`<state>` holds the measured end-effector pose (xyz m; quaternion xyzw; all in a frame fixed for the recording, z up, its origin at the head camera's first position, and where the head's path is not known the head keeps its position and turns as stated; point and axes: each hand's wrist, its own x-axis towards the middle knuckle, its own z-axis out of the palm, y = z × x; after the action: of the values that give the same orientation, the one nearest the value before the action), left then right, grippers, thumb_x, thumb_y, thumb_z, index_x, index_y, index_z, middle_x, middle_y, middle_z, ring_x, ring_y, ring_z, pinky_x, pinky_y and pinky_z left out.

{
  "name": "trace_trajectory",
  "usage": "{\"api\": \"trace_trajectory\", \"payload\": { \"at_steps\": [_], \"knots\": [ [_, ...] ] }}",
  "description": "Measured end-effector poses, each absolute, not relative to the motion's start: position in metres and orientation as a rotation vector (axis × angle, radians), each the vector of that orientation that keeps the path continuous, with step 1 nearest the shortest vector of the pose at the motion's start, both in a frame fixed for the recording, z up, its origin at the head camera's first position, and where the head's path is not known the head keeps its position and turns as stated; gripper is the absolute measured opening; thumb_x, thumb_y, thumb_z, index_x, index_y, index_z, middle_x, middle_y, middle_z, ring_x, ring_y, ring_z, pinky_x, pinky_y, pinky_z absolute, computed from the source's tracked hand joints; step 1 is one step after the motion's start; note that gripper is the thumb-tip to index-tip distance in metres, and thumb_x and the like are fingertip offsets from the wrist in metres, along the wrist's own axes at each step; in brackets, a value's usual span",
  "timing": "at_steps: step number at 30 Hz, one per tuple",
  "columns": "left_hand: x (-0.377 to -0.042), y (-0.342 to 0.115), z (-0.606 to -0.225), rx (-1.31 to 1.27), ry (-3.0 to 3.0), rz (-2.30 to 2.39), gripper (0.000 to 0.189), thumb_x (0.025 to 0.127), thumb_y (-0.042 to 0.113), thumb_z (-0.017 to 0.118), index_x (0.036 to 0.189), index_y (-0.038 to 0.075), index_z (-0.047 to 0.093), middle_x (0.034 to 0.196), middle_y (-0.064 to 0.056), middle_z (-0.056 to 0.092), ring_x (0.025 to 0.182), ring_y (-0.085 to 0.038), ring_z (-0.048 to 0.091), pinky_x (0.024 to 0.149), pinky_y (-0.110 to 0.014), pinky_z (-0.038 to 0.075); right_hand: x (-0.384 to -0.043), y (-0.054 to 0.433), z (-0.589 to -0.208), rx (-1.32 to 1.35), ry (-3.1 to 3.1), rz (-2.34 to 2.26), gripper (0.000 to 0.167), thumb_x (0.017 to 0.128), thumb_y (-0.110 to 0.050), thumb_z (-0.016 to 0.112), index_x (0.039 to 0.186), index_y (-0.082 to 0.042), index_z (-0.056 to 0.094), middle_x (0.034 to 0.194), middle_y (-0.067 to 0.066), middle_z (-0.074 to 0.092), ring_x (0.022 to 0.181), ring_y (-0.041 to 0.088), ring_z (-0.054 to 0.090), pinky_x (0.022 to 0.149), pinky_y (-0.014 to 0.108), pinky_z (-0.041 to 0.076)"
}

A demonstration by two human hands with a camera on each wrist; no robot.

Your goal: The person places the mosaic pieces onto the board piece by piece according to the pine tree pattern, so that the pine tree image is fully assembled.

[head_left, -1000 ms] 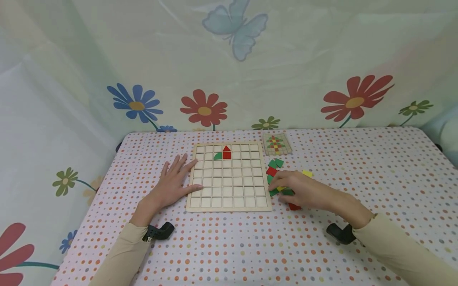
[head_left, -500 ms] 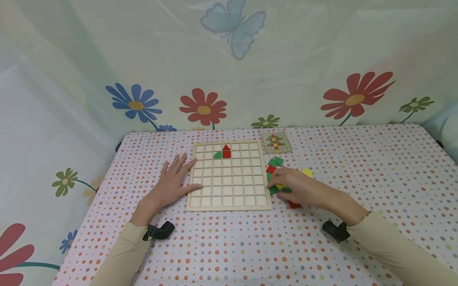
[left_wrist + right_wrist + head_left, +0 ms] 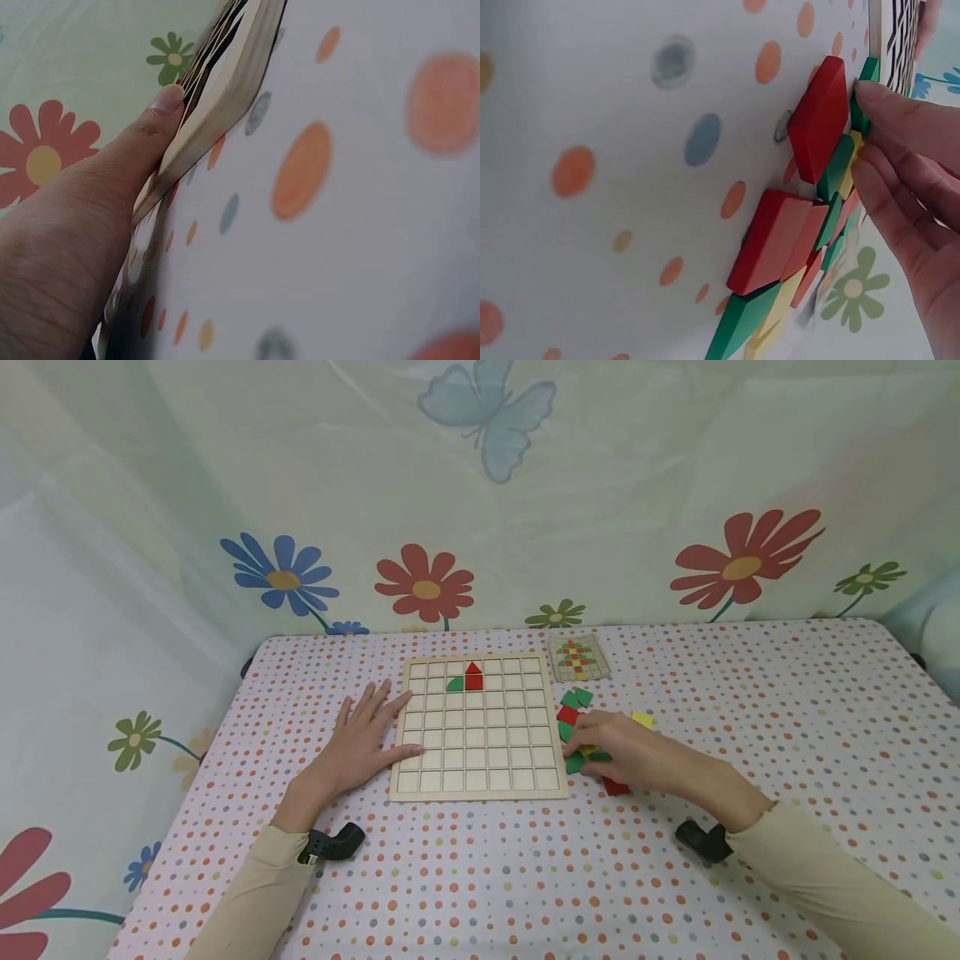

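My left hand (image 3: 356, 752) lies spread at the left side of the wooden grid board (image 3: 480, 799), its index finger and thumb resting on the frame. In the left wrist view, the thumb (image 3: 142, 142) presses on the board's edge (image 3: 217, 112). On the board sit a red triangle (image 3: 473, 669), a red square (image 3: 474, 682) and a green quarter-round tile (image 3: 456, 684). My right hand (image 3: 622, 752) reaches into the loose tiles right of the board. Its thumb and fingers pinch a green tile (image 3: 864, 94), largely covered by the thumb in the right wrist view.
Around the right hand lie several loose tiles, including a red tile (image 3: 819, 120), another red tile (image 3: 769, 240) and a yellow square (image 3: 642, 719). A pattern card (image 3: 578, 660) with a coloured tree design lies behind them. Flowered cloth (image 3: 622, 527) hangs behind the table.
The right hand has shifted slightly left over the tiles, its fingers working at the green tile beside the board. The left hand stays in place. The head view has shifted slightly.
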<state>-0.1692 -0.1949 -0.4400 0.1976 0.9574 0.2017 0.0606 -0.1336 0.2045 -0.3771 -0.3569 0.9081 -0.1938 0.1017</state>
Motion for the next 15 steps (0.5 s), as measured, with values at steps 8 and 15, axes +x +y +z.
{"api": "trace_trajectory", "payload": {
  "at_steps": [8,15],
  "knots": [
    [-0.1695,-0.1960,-0.4415,0.610,2.890,0.616,0.093,0.095,0.058,0.069,0.168,0.020,0.027,0.175,-0.015,0.008,0.161,-0.036,-0.001,0.125,-0.064,-0.005,-0.1365,0.2037,-0.3729,-1.000,2.654,-0.573,0.022,0.083,-0.001,0.087,0.103,-0.007,0.083,0.098,-0.003,0.063,0.090,0.010,0.064,0.078,0.028,0.059],
    [-0.1698,-0.1955,-0.4413,0.603,2.893,0.611,0.094,0.095,0.058,0.070,0.168,0.019,0.027,0.176,-0.014,0.008,0.162,-0.036,-0.002,0.126,-0.063,-0.005,-0.1349,0.2052,-0.3723,-1.015,2.665,-0.631,0.019,0.080,0.001,0.089,0.096,-0.007,0.083,0.094,-0.004,0.066,0.085,0.007,0.066,0.074,0.023,0.059]
  ]
}}
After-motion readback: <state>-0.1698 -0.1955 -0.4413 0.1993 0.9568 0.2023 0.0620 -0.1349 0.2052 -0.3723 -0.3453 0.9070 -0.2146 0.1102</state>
